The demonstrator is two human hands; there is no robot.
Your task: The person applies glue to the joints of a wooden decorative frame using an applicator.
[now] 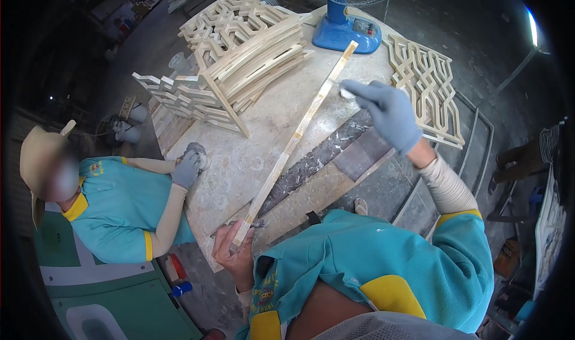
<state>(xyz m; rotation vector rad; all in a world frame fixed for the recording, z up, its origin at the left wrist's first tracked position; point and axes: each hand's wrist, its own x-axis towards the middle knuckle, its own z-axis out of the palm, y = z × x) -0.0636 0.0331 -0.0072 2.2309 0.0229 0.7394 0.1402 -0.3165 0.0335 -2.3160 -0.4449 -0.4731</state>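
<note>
A long, thin wooden strip point(294, 140) slants up across the table, with pale filler-like patches along it. My bare left hand point(233, 251) grips its lower end, with a small dark tool point(259, 224) beside the fingers. My right hand point(388, 113), in a grey glove, is over the table right of the strip's upper part. Its index finger stretches toward the strip, and the other fingers are curled. A whitish lump point(347, 93) shows under the fingertips; I cannot tell what it is.
Wooden lattice panels point(230, 31) are stacked at the back of the table point(230, 178), and another lattice point(424, 91) lies at right. A blue fan base point(346, 34) stands between them. On the left a co-worker point(129, 199) has gloved hands on the table. Metal rails point(473, 142) stand right.
</note>
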